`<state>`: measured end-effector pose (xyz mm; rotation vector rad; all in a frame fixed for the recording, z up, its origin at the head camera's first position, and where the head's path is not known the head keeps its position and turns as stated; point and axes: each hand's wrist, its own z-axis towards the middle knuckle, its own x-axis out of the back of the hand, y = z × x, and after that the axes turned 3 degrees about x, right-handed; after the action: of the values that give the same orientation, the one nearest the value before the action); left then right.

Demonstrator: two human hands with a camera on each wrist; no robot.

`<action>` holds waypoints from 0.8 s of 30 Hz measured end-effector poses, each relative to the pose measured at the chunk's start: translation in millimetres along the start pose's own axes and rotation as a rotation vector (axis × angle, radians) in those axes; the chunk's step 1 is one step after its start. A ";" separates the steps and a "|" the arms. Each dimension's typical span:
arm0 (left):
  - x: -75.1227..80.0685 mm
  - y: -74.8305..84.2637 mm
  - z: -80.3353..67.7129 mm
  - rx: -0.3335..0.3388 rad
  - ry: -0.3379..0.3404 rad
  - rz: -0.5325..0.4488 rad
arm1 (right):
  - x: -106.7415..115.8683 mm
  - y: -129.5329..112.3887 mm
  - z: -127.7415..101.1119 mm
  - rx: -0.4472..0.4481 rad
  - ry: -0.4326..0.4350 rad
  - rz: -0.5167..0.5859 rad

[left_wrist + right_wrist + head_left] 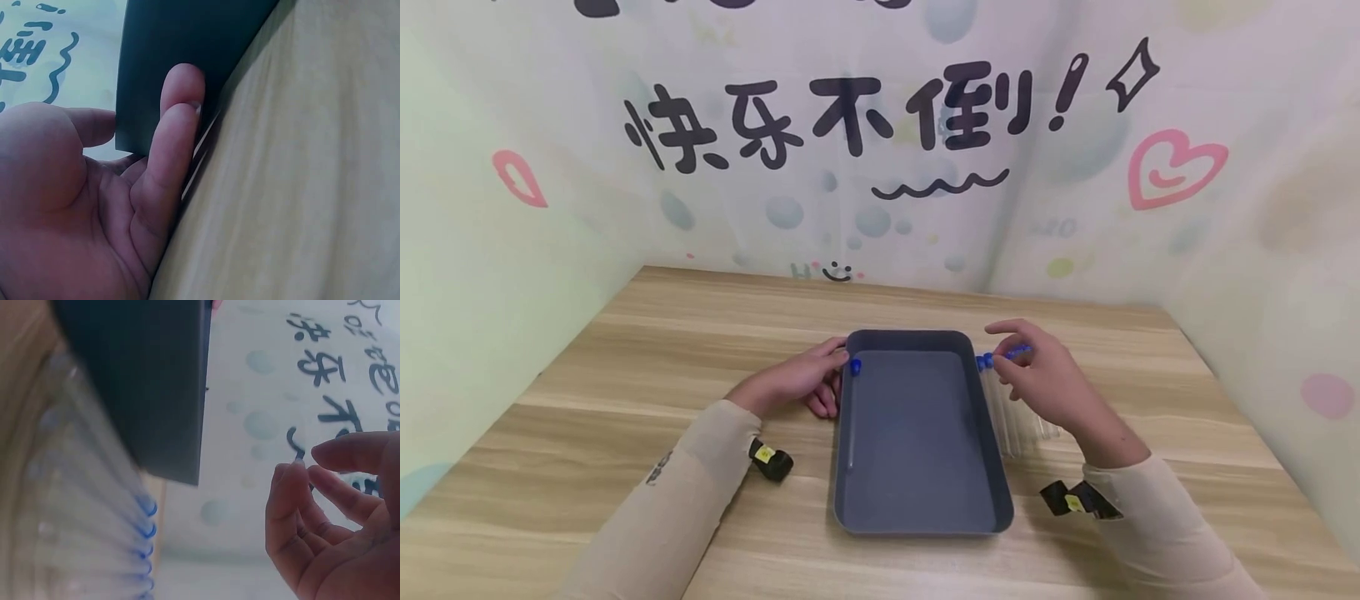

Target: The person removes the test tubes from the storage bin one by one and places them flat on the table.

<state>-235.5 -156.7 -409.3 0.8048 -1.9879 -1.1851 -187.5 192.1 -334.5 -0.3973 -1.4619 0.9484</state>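
A dark grey rectangular tray [917,525] lies on the table. My left hand [805,375] holds its far left side, the thumb at the rim and the fingers against the outer wall [144,37]. Inside the tray, along the left wall, is one clear tube with a blue cap [855,367]. Right of the tray lie several clear tubes [1011,421] side by side, their blue caps [145,550] at the far end. Over these caps hovers my right hand [1041,375], its thumb and index tips close together with nothing visible between them.
The wood-grain table [662,350] extends around the tray. A printed cloth [820,208] with writing hangs behind it. Black straps with small devices [771,460] are on both wrists.
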 end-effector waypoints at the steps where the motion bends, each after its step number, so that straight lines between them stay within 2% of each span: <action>1: 0.3 -0.3 -0.3 -0.002 0.001 0.000 | -1.4 -2.8 0.5 0.006 -0.004 0.006; 12: 3.9 -4.0 -1.9 0.002 0.008 -0.002 | -17.6 -32.0 13.4 0.036 -0.057 0.072; 24: 0.1 0.1 -5.3 -0.010 0.006 -0.002 | -50.8 -57.8 26.1 0.052 -0.117 0.146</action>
<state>-231.3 -159.3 -407.3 0.8044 -1.9759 -1.1914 -187.0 111.9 -321.4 -0.4206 -1.5261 1.1398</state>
